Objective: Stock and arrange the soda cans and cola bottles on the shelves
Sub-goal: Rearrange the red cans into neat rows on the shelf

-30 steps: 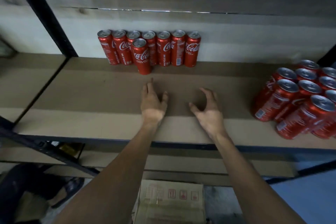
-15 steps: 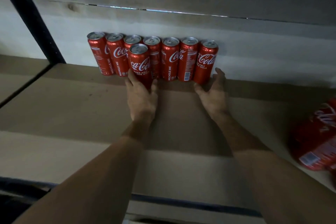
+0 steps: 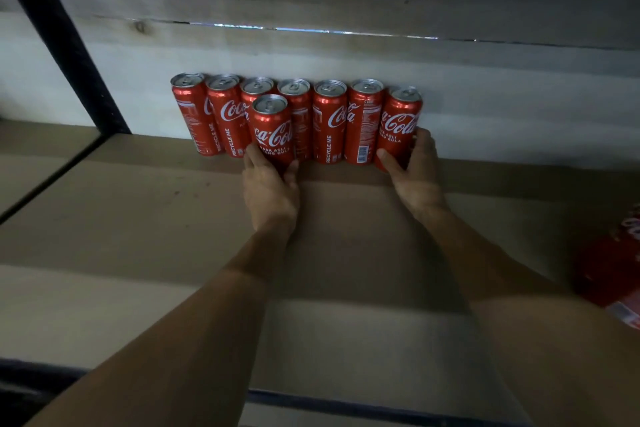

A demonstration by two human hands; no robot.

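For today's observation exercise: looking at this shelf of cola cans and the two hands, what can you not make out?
Head view only:
- The third back-row can: label hidden by the front can.
- Front can's base: covered by the left hand.
- End can's lower right side: behind the right hand.
- Red cans at the right: blurred, cut off by the frame edge.

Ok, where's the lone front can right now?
The front can stands left of centre in the head view, ahead of the back row, with the left hand gripping its base.
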